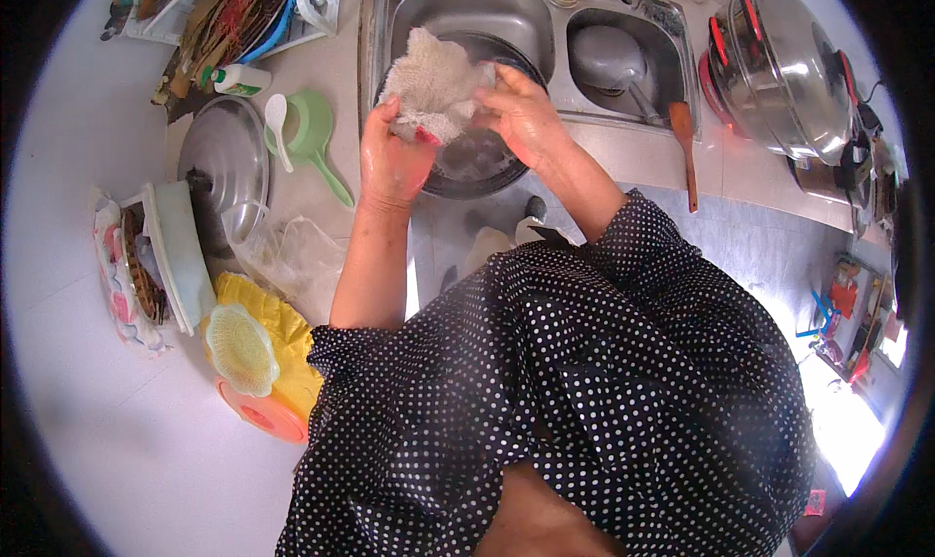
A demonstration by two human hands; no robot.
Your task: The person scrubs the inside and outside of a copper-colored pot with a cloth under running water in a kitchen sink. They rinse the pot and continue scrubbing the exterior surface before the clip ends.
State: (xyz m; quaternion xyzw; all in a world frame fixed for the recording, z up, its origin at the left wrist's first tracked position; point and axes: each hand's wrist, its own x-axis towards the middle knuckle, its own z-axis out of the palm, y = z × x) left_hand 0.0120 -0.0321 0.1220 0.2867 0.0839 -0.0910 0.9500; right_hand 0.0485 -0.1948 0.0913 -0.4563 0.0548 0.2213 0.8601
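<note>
A beige terry cloth [431,82] with a bit of red at its lower edge is held up between my hands. My left hand [398,159] grips its lower left part, thumb on top. At the right edge of the cloth, my right hand [529,119] pinches it with bent fingers; those fingertips are slightly blurred. Beneath the cloth, a wide dark pan [491,186] holds foamy water. It sits partly over the left basin of a steel sink [504,2] and juts past the counter's front edge. Cloth and hands hide much of the pan.
A metal ladle [606,53] lies in the right basin, with a wooden spatula [683,141] beside it. Right stands a steel steamer pot [789,68]. Left are a green plastic dipper [314,122], white spoon [276,122], pot lid [226,148], pump bottle [245,80] and plastic bag [299,254].
</note>
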